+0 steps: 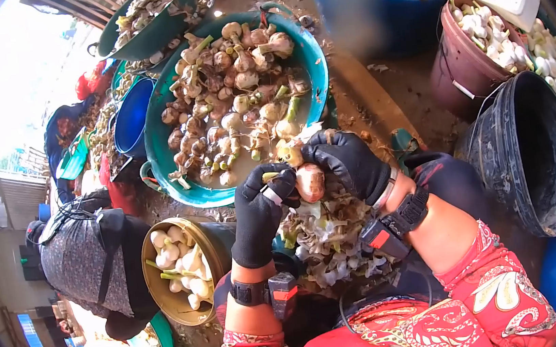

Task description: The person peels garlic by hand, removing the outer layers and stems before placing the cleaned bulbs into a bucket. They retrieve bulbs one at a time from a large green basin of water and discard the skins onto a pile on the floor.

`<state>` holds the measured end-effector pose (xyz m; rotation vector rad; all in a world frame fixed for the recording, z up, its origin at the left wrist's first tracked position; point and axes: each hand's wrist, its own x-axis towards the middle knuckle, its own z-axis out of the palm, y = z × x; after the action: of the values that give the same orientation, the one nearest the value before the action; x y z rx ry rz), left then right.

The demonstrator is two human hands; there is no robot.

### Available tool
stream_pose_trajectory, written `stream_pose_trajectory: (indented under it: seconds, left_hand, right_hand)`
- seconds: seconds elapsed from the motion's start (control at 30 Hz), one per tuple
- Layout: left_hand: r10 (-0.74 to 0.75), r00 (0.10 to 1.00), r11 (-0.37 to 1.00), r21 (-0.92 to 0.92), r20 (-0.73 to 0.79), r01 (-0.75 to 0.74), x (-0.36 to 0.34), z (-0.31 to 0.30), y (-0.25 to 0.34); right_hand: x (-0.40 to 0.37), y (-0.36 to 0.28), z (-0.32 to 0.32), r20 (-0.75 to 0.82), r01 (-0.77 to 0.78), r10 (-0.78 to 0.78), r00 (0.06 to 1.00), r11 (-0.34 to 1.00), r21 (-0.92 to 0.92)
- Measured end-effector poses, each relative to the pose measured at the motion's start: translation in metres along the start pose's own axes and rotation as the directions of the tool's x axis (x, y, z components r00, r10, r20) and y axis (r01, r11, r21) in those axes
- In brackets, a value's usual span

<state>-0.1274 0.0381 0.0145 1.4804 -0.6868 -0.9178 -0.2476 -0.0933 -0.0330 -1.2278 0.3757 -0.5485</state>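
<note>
Shining pinkish-brown, the round bulb [311,183] sits pinched between left hand grip [259,206] and right hand grip [347,165].

The one view is from the head of the person and looks forward and steeply down, over the red patterned clothing [405,330] at the lower edge to the left hand [261,209] and the right hand [349,165], quite near, around the middle. A wide, round lens shows the teal basin [153,129] just beyond them and bends the scene at its dark borders; the upper left, very bright, seems to face a farther open area.
</note>
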Motion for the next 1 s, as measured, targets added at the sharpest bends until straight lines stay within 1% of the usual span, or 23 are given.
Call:
stream_pose_trajectory:
  seconds: [0.1,0.13,0.17,0.23,0.27,0.3,0.33,0.37,0.4,0.43,0.47,0.5,0.53,0.57,0.63,0.67,0.7,0.77,0.83,0.87,0.9,0.93,1.0]
  left_hand:
    - [0.155,0.987,0.987,0.037,-0.04,-0.154,0.006,-0.015,-0.003]
    - [0.299,0.954,0.911,0.295,0.006,-0.288,0.011,-0.034,-0.011]
    - [0.23,0.96,0.968,0.138,-0.159,-0.209,0.019,-0.047,-0.018]
    - [0.338,0.911,0.937,0.175,-0.235,-0.303,0.016,-0.061,-0.02]
    - [0.267,0.931,0.962,0.119,-0.247,-0.245,0.015,-0.057,-0.016]
    - [0.189,0.949,0.982,0.057,-0.254,-0.18,0.014,-0.05,-0.013]
    - [-0.015,0.952,0.982,-0.182,-0.305,-0.043,0.014,-0.049,-0.009]
    - [-0.015,0.95,0.982,-0.184,-0.31,-0.045,0.013,-0.051,-0.012]
    - [0.273,0.927,0.958,0.162,-0.257,-0.238,0.012,-0.057,-0.016]
    - [0.515,0.852,0.777,0.473,-0.1,-0.414,0.01,-0.062,-0.016]
    - [0.499,0.854,0.81,0.428,-0.145,-0.401,0.002,-0.062,-0.007]
    - [0.44,0.871,0.871,0.338,-0.216,-0.357,0.003,-0.078,-0.003]
    - [0.312,0.894,0.947,0.029,-0.321,-0.32,-0.009,-0.085,0.015]
    - [0.352,0.857,0.932,0.228,-0.378,-0.282,-0.021,-0.106,0.03]
    - [0.443,0.762,0.774,0.631,-0.473,-0.058,-0.046,-0.155,0.05]
    - [0.473,0.79,0.522,0.846,-0.391,0.106,-0.06,-0.184,0.057]
    - [0.484,0.789,0.342,0.912,-0.379,0.229,-0.068,-0.192,0.061]
    - [0.494,0.839,0.269,0.958,-0.226,0.1,-0.063,-0.18,0.068]
    - [0.381,0.897,0.508,0.861,-0.223,-0.002,-0.033,-0.143,0.065]
    - [0.338,0.93,0.481,0.876,-0.143,-0.039,-0.012,-0.122,0.058]
    - [0.251,0.958,0.612,0.789,-0.138,-0.047,0.013,-0.103,0.042]
    - [0.248,0.969,0.575,0.804,0.009,-0.154,0.037,-0.085,0.029]
    - [0.194,0.959,0.288,0.923,0.205,-0.255,0.091,-0.082,-0.016]
  right_hand:
    - [-0.009,-0.009,0.01,-0.06,0.126,-0.124,0.99,0.991,0.033]
    - [-0.013,-0.011,0.01,-0.079,0.219,-0.218,0.973,0.976,0.005]
    - [-0.016,-0.021,0.005,-0.067,0.222,-0.221,0.973,0.975,0.005]
    - [-0.02,-0.044,-0.014,-0.144,0.127,-0.119,0.982,0.991,0.05]
    - [-0.017,-0.041,-0.022,-0.14,0.135,-0.126,0.982,0.989,0.06]
    - [-0.014,-0.037,-0.033,-0.239,0.35,-0.49,0.838,0.819,-0.454]
    - [-0.01,-0.034,-0.044,-0.118,0.348,-0.792,0.599,0.39,-0.853]
    - [-0.005,-0.037,-0.052,-0.247,0.332,-0.736,0.63,0.543,-0.772]
    - [-0.008,-0.044,-0.06,-0.287,0.36,-0.561,0.776,0.769,-0.529]
    - [-0.011,-0.054,-0.062,-0.259,0.311,-0.368,0.893,0.921,-0.234]
    - [-0.01,-0.048,-0.06,-0.102,0.026,-0.033,0.994,0.997,-0.069]
    - [-0.01,-0.042,-0.055,0.105,-0.29,0.285,0.953,0.956,0.035]
    - [-0.016,-0.047,-0.037,0.049,-0.321,0.373,0.926,0.852,-0.413]
    - [-0.02,-0.04,-0.034,0.124,-0.104,0.267,0.956,0.7,-0.706]
    - [-0.019,-0.023,-0.033,0.172,-0.003,0.261,0.95,0.559,-0.829]
    - [-0.018,-0.027,-0.031,0.174,-0.003,0.262,0.949,0.562,-0.827]
    - [-0.015,-0.036,-0.028,0.11,-0.099,0.279,0.954,0.639,-0.763]
    - [-0.009,-0.039,-0.023,0.054,-0.186,0.302,0.952,0.707,-0.682]
    - [-0.004,-0.033,-0.02,-0.051,-0.267,0.281,0.958,0.817,-0.511]
    - [-0.003,-0.038,-0.017,-0.057,-0.28,0.296,0.953,0.796,-0.536]
    - [-0.001,-0.038,-0.016,-0.063,-0.281,0.294,0.954,0.795,-0.537]
    - [-0.001,-0.035,-0.015,-0.055,-0.236,0.245,0.968,0.817,-0.527]
    - [-0.001,-0.031,-0.015,-0.057,-0.186,0.185,0.981,0.826,-0.531]
